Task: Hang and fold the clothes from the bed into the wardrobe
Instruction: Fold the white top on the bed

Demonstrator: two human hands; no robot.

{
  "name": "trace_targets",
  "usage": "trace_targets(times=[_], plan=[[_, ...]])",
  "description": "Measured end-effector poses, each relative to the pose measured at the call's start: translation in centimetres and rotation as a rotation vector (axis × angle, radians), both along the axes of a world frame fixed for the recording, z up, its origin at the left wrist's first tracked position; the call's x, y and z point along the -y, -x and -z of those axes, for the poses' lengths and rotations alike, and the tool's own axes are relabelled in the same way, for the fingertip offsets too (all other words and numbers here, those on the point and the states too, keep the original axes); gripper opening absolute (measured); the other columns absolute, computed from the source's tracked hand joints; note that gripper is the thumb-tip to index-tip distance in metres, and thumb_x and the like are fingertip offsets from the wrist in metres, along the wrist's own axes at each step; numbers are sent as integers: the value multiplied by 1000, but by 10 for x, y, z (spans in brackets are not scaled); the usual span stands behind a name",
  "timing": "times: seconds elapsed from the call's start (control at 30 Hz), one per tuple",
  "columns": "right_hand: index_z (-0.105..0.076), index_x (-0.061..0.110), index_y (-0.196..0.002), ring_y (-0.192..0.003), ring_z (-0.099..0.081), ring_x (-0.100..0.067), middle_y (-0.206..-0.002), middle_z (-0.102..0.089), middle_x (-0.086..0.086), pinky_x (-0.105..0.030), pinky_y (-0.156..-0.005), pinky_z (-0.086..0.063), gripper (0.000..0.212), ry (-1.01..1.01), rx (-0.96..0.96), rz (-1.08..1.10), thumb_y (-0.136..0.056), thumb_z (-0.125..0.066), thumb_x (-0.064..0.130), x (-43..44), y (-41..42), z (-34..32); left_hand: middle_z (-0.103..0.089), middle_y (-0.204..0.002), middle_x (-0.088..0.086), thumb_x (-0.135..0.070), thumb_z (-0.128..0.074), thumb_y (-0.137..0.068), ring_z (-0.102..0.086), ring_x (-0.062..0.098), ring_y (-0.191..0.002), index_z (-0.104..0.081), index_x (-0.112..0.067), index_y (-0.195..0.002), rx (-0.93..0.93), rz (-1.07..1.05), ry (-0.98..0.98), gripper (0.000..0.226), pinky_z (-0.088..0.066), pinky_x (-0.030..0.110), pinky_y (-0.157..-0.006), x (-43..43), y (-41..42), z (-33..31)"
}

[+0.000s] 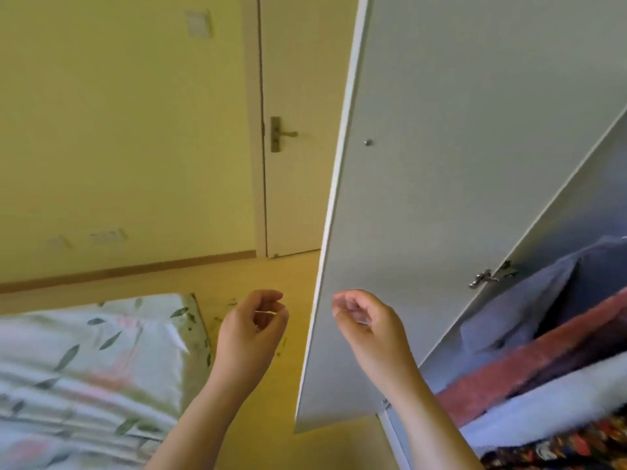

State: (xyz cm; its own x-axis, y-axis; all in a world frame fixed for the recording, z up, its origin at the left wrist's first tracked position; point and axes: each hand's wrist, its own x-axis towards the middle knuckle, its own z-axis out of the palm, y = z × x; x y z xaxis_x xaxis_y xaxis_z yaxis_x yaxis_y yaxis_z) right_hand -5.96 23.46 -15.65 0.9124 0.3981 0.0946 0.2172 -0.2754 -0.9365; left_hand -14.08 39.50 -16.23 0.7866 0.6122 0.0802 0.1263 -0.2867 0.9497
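Observation:
My left hand [252,329] hangs in the air over the yellow floor, fingers loosely curled, holding nothing. My right hand [368,325] hovers level with it in front of the open white wardrobe door [441,164], also loosely curled and empty. At the lower left lies the bed [84,368] with a leaf-patterned cover. Inside the wardrobe [559,300] at the right I see stacked textiles: a blue-grey fabric [529,300], a reddish one [543,361] and a white fluffy one [556,405]. No loose garment shows on the visible part of the bed.
A closed room door with a brass handle [281,134] stands straight ahead in the yellow wall. The wardrobe door's edge juts out between my hands. A hinge [488,276] sits on its inner side. A strip of floor [264,418] runs between bed and wardrobe.

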Motion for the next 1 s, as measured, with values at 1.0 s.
trace_targets(times=[1.0], plan=[[-66, 24, -105, -96, -62, -2, -103, -67, 11, -9, -80, -47, 11, -100, 56, -503, -95, -60, 21, -340, -131, -34, -69, -87, -7, -15, -67, -88, -63, 2, -71, -67, -23, -103, 90, -499, -6, 17, -49, 12, -56, -255, -65, -22]])
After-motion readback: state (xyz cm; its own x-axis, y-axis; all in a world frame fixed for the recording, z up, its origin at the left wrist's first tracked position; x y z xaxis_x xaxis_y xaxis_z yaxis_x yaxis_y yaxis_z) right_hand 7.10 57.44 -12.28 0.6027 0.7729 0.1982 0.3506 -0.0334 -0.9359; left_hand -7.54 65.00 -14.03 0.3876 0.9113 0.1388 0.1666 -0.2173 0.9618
